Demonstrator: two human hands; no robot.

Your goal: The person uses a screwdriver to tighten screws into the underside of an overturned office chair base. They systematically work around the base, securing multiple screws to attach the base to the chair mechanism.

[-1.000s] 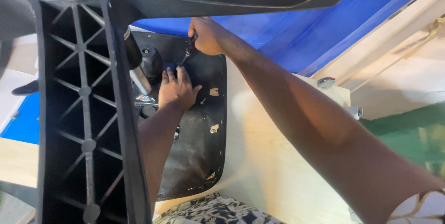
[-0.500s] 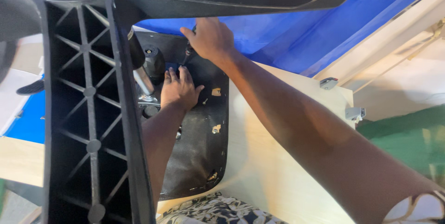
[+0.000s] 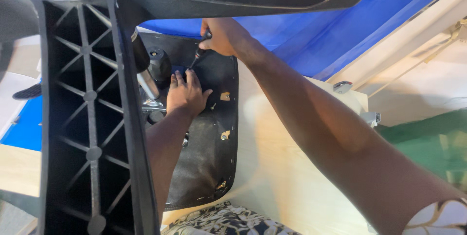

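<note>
My right hand (image 3: 224, 36) is closed around the dark handle of a screwdriver (image 3: 198, 56), whose tip points down and left at the black underside of an overturned chair seat (image 3: 209, 152). My left hand (image 3: 186, 94) lies flat on that black panel just below the screwdriver tip, fingers stretched toward it. Left of my left hand stand the chair's metal gas cylinder (image 3: 147, 85) and a black knob (image 3: 159, 63). Whatever the tip meets is hidden by my fingers.
A black ribbed plastic chair base (image 3: 87, 118) with long spokes fills the left and top, close to the camera. A blue sheet (image 3: 301, 35) lies behind the seat. A pale wooden board (image 3: 277, 167) lies under the seat. Patterned fabric (image 3: 228, 220) shows at the bottom.
My right hand has shifted slightly on the screwdriver handle, turning it. My left hand has stayed pressed on the seat underside. The camera view has tilted a little.
</note>
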